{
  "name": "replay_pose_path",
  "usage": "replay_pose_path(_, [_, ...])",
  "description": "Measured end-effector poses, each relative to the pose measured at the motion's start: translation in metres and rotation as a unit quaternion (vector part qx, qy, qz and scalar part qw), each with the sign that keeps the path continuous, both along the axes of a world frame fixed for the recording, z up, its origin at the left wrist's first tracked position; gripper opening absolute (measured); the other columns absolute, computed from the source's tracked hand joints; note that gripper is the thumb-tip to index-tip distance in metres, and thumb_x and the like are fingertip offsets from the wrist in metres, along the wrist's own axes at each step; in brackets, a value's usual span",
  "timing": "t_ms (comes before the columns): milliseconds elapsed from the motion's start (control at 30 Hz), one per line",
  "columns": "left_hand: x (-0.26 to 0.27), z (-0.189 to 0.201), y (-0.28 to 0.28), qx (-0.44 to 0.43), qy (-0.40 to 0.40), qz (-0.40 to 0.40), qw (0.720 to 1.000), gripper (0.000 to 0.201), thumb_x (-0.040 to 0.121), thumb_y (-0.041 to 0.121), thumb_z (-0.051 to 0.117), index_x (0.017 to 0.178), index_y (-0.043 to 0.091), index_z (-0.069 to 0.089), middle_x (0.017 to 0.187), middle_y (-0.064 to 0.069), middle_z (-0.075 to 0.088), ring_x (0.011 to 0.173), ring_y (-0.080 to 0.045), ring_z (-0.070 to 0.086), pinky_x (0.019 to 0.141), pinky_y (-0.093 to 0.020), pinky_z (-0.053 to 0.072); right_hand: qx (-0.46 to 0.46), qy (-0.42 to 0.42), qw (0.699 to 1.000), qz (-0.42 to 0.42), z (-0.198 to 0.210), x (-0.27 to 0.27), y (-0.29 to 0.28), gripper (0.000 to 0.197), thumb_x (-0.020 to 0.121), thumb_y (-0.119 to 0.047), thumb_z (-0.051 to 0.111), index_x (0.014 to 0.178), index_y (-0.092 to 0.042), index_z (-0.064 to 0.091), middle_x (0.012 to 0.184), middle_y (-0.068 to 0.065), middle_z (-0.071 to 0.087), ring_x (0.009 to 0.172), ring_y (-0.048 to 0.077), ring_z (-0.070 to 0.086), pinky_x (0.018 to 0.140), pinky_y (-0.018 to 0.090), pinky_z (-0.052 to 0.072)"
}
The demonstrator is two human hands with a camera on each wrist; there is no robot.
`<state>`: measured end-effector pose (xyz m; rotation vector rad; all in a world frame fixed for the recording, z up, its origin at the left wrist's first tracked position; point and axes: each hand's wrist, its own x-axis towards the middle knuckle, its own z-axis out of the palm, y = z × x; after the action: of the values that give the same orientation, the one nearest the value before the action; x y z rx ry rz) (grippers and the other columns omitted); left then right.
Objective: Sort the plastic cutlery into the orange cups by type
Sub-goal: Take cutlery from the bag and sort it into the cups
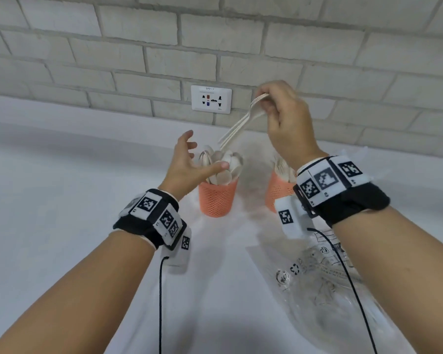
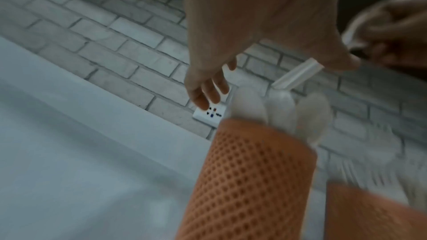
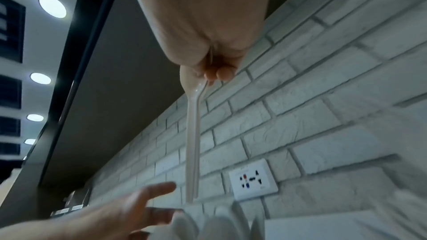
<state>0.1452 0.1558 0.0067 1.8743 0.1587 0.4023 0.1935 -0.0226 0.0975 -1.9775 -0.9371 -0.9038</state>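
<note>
White plastic forks (image 1: 243, 121) are held above the orange mesh cups on the white bench (image 1: 62, 190).

The forks are pinched by their tine ends in the curled fingers of the right hand (image 1: 284, 116), their handles slanting down towards the left orange perforated plastic cup (image 1: 217, 198), which is filled with white plastic spoons (image 1: 223, 162). The left hand (image 1: 187, 162) is kept just beside that cup's rim, its grip wide, with fingers spread and nothing held; its thumb lies against the spoon bowls. A second orange perforated cup (image 1: 276, 190), holding white cutlery, is partly hidden behind the right wrist. A crumpled clear plastic bag (image 1: 317, 284) lies near the bench's front, and a white wall socket (image 1: 211, 99) is set in the grey brick wall.
</note>
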Motion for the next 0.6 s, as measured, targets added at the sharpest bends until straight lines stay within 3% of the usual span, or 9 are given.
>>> replay_pose_path(100, [0.012, -0.02, -0.007, 0.016, 0.035, -0.061, 0.997, 0.132, 0.046, 0.043, 0.089, 0.147, 0.029, 0.007, 0.142, -0.006, 0.034, 0.13, -0.017, 0.039, 0.108, -0.038, 0.036, -0.138, 0.029, 0.99, 0.015, -0.02, 0.009, 0.022, 0.026, 0.082, 0.008, 0.044, 0.098, -0.001, 0.062, 0.1, 0.01, 0.062, 0.089, 0.022, 0.058, 0.075, 0.026, 0.042])
replay_pose_path(233, [0.023, -0.026, -0.011, 0.029, 0.041, -0.045, 0.998, 0.129, 0.047, 0.042, 0.088, 0.148, 0.027, 0.008, 0.143, -0.007, 0.039, 0.131, -0.018, 0.041, 0.11, -0.038, 0.035, -0.266, 0.118, 0.957, -0.006, -0.035, 0.017, 0.041, 0.033, 0.081, 0.009, 0.048, 0.108, -0.008, 0.058, 0.111, 0.007, 0.059, 0.104, 0.027, 0.052, 0.086, 0.035, 0.041])
replay_pose_path(300, [0.026, -0.026, -0.011, 0.038, 0.037, -0.042, 0.998, 0.126, 0.052, 0.033, 0.09, 0.149, 0.018, 0.01, 0.146, -0.006, 0.037, 0.134, -0.018, 0.038, 0.11, -0.032, 0.032, -0.339, 0.166, 0.925, -0.046, -0.041, 0.015, 0.048, 0.032, 0.091, -0.007, 0.042, 0.12, -0.014, 0.053, 0.127, 0.004, 0.054, 0.12, 0.026, 0.042, 0.098, 0.041, 0.031])
replay_pose_path(367, [0.026, -0.028, -0.011, 0.057, 0.031, -0.036, 0.997, 0.124, 0.055, 0.025, 0.09, 0.149, 0.009, 0.01, 0.149, -0.006, 0.033, 0.137, -0.017, 0.033, 0.107, -0.025, 0.028, -0.396, 0.239, 0.885, -0.057, -0.053, 0.011, 0.052, 0.042, 0.099, -0.029, 0.03, 0.138, -0.021, 0.038, 0.149, 0.001, 0.035, 0.141, 0.022, 0.022, 0.112, 0.049, 0.014])
replay_pose_path(467, [0.029, -0.029, -0.01, 0.056, 0.034, -0.041, 0.997, 0.125, 0.054, 0.027, 0.09, 0.149, 0.009, 0.01, 0.151, -0.008, 0.031, 0.137, -0.019, 0.034, 0.111, -0.033, 0.031, -0.416, 0.303, 0.856, -0.043, -0.061, 0.008, 0.056, 0.052, 0.1, -0.045, 0.016, 0.149, -0.026, 0.017, 0.159, -0.004, 0.008, 0.147, 0.019, -0.002, 0.117, 0.054, -0.004])
replay_pose_path(533, [0.029, -0.029, -0.009, 0.055, 0.04, -0.052, 0.996, 0.126, 0.05, 0.039, 0.089, 0.149, 0.015, 0.014, 0.148, -0.008, 0.034, 0.135, -0.02, 0.038, 0.11, -0.041, 0.036, -0.403, 0.33, 0.853, -0.038, -0.056, 0.005, 0.055, 0.056, 0.098, -0.05, 0.013, 0.15, -0.028, 0.012, 0.16, -0.004, 0.004, 0.147, 0.02, -0.006, 0.117, 0.053, -0.006])
replay_pose_path(600, [0.03, -0.026, -0.01, 0.094, 0.046, -0.056, 0.993, 0.126, 0.047, 0.055, 0.086, 0.147, 0.015, 0.019, 0.143, -0.01, 0.036, 0.133, -0.022, 0.037, 0.108, -0.044, 0.037, -0.358, 0.326, 0.875, -0.03, -0.049, 0.0, 0.051, 0.056, 0.098, -0.05, 0.017, 0.15, -0.028, 0.013, 0.16, -0.001, 0.008, 0.147, 0.021, -0.003, 0.117, 0.051, -0.004])
